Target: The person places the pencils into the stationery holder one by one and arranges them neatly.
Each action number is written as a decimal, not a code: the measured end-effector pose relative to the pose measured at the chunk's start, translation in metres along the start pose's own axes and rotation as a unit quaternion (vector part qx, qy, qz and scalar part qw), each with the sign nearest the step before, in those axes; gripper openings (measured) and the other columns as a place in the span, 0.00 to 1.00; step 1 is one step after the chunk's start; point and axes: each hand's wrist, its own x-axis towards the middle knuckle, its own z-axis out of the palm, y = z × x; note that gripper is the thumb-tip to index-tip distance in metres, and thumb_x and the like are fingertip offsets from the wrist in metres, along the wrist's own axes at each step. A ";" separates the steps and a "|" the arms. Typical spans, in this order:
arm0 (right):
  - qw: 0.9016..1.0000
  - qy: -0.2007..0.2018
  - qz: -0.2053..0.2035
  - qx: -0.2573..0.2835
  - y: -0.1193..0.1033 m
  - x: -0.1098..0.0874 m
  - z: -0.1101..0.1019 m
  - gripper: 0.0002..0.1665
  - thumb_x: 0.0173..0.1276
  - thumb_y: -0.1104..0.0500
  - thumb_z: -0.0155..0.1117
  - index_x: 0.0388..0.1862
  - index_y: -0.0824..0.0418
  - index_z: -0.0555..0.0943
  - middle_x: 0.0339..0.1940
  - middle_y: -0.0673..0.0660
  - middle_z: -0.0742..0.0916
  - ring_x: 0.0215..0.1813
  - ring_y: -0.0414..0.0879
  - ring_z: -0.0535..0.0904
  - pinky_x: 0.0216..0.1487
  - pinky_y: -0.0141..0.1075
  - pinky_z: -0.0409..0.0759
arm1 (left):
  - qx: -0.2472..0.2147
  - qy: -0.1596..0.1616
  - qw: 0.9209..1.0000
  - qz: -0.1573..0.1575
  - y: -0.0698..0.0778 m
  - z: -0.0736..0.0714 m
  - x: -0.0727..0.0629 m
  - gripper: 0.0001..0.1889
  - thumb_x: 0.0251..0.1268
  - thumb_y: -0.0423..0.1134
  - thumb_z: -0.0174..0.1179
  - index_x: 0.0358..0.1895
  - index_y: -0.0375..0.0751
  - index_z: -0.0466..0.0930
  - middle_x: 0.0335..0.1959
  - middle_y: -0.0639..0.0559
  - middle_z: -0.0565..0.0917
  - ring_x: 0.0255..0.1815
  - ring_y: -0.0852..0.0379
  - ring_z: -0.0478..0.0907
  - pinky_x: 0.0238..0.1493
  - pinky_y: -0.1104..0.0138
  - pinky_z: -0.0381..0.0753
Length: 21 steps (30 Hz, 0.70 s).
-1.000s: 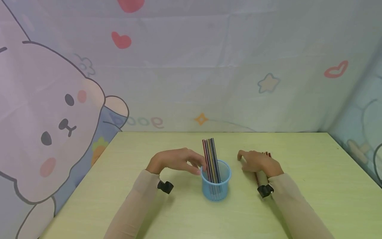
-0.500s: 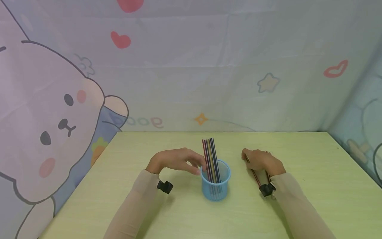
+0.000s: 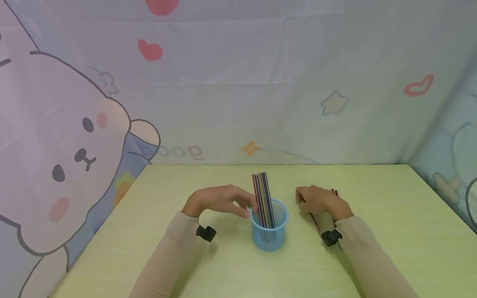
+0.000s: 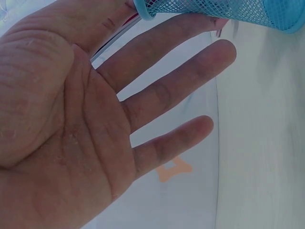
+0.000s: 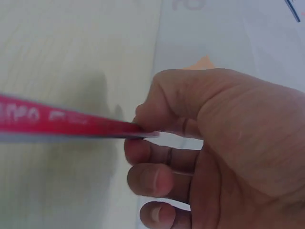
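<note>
A light-blue mesh pen holder (image 3: 270, 236) stands upright on the table, with several colored pencils (image 3: 263, 198) leaning in it. My left hand (image 3: 221, 200) pinches its rim at the left side; the left wrist view shows the other fingers of that hand (image 4: 95, 114) stretched out beside the mesh wall (image 4: 224, 9). To the right of the holder, my right hand (image 3: 318, 200) pinches a red pencil (image 5: 71, 119) between thumb and forefinger, close to one end. The pencil slants back below the wrist. More pencils (image 3: 335, 192) lie partly hidden under the right hand.
The pale yellow-green table (image 3: 231, 269) ends at a cartoon-printed cloth backdrop (image 3: 238, 82). A dark cable (image 3: 470, 203) hangs at the right edge. Each wrist wears a small black camera (image 3: 206, 233).
My right hand has gone from extended fingers over the pencils to pinching one, and has shifted slightly left with it. The left hand and pen holder stay still.
</note>
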 end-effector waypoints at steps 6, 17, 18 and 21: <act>0.999 0.049 -0.022 0.007 -0.013 -0.002 -0.012 0.08 0.72 0.63 0.54 0.48 0.63 0.74 0.25 0.51 0.76 0.24 0.42 0.67 0.28 0.36 0.67 | 0.002 -0.004 1.000 0.013 -0.002 0.000 0.001 0.08 0.74 0.41 0.59 0.51 0.47 0.81 0.52 0.56 0.83 0.55 0.64 0.79 0.61 0.68 0.77; 0.955 0.257 -0.132 0.064 -0.052 -0.008 -0.036 0.13 0.67 0.69 0.51 0.49 0.60 0.73 0.30 0.51 0.77 0.25 0.44 0.69 0.27 0.35 0.70 | 0.003 -0.005 1.000 0.009 0.000 0.000 0.000 0.11 0.74 0.41 0.60 0.52 0.42 0.81 0.53 0.52 0.83 0.55 0.64 0.79 0.61 0.67 0.77; 0.947 0.277 -0.145 0.070 -0.056 -0.011 -0.038 0.13 0.67 0.69 0.51 0.49 0.59 0.73 0.30 0.50 0.77 0.24 0.43 0.69 0.25 0.35 0.69 | 0.003 -0.005 1.000 0.009 0.000 -0.001 0.000 0.11 0.74 0.41 0.59 0.52 0.42 0.81 0.53 0.52 0.83 0.55 0.64 0.79 0.61 0.67 0.77; 0.920 0.336 -0.182 0.091 -0.070 -0.019 -0.042 0.15 0.67 0.72 0.52 0.48 0.58 0.73 0.30 0.49 0.76 0.20 0.41 0.66 0.22 0.33 0.66 | 0.001 -0.005 1.000 0.013 0.001 -0.001 0.000 0.11 0.74 0.41 0.59 0.52 0.42 0.81 0.53 0.51 0.83 0.55 0.64 0.79 0.61 0.67 0.77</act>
